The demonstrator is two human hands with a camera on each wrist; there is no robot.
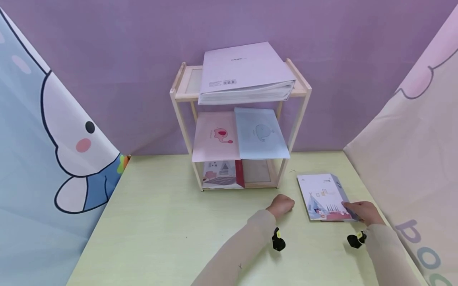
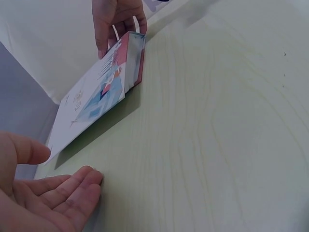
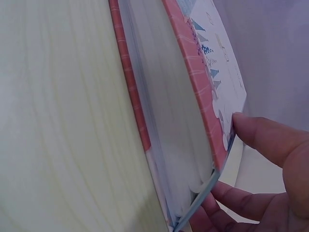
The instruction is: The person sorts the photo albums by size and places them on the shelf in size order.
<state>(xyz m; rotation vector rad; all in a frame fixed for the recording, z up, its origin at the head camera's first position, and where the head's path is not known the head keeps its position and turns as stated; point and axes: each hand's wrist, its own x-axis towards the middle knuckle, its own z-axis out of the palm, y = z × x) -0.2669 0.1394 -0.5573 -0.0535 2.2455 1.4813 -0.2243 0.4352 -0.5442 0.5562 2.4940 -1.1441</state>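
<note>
A thick hardcover photo album [image 1: 323, 198] with a tent and bunting on its white cover lies on the table at the right. My right hand [image 1: 365, 212] grips it by the spine at the near right corner. In the right wrist view the thumb [image 3: 268, 137] presses the cover's edge while the other fingers curl against the spine side. The page block [image 3: 169, 96] shows between red cover edges. Left of the album, apart from it, my left hand [image 1: 281, 205] is low over the table, holding nothing. Its fingers [image 2: 72, 195] are loosely bent in the left wrist view.
A wooden shelf rack [image 1: 184, 131] stands at the back. A large lilac album [image 1: 247, 67] lies on top. Its middle shelf bears a pink elephant album [image 1: 216, 137] and a blue whale album [image 1: 262, 133]. A red-spined album [image 1: 222, 174] lies at the bottom. Printed curtains [image 1: 404, 159] border the table.
</note>
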